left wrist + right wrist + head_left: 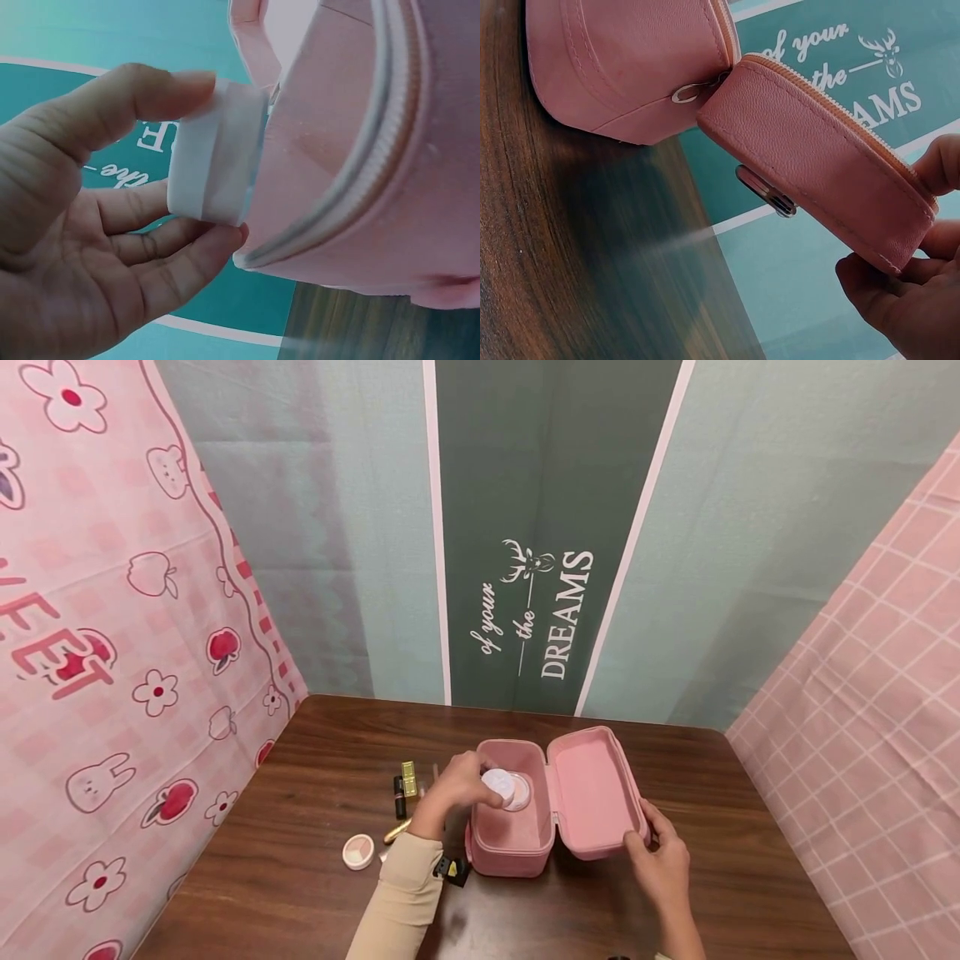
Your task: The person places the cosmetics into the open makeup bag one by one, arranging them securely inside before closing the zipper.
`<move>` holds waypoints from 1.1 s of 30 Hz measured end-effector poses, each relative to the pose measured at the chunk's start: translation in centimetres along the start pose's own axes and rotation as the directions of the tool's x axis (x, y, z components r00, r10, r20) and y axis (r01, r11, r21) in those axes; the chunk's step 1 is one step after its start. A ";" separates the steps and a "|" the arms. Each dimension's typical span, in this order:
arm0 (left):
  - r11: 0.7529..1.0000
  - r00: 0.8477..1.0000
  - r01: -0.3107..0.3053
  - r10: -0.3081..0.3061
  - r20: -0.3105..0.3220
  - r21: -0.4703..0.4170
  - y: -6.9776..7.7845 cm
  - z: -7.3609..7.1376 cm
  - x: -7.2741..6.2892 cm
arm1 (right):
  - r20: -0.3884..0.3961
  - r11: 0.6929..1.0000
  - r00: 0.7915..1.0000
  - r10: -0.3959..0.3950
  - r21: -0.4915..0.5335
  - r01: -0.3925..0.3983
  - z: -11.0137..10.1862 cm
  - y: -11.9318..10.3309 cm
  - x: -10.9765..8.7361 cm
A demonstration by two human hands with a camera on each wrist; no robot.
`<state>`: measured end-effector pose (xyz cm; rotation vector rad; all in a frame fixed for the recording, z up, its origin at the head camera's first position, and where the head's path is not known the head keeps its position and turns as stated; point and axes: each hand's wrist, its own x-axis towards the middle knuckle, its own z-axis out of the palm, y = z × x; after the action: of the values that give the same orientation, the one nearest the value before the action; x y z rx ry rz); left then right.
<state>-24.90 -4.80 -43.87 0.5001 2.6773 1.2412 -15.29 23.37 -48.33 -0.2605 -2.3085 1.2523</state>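
Note:
A pink zippered cosmetic case stands on the table with its lid swung out to the right. My left hand pinches a small white round jar between thumb and fingers, over the mouth of the case. Just beside that jar in the head view, a round compact with a pale pink face shows inside the case. My right hand grips the outer edge of the lid, thumb on one side and fingers on the other. A metal clasp shows on the lid's outside.
Left of the case lie a round three-shade compact, a black tube, a gold palette and a gold tube. A small black item is by the case's front left corner. Fabric hangings surround the wooden table.

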 end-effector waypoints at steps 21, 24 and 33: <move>0.994 0.983 -0.086 0.073 0.168 0.070 0.6 0.6 3.4 | 0.007 0.999 1.000 0.030 -0.027 -0.030 0.0 -0.1 0.0; 0.987 0.976 -0.127 0.106 0.188 0.103 0.6 0.9 3.9 | 0.002 0.999 1.000 0.026 -0.017 -0.026 0.0 -0.1 -0.1; 0.975 0.972 -0.110 0.065 0.224 0.195 1.0 1.5 5.2 | 0.005 0.999 0.999 0.036 -0.005 -0.035 0.1 -0.1 -0.1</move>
<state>-29.13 -1.30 -44.05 0.7440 2.6321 0.8732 -15.23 23.19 -48.33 -0.3014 -2.3209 1.2665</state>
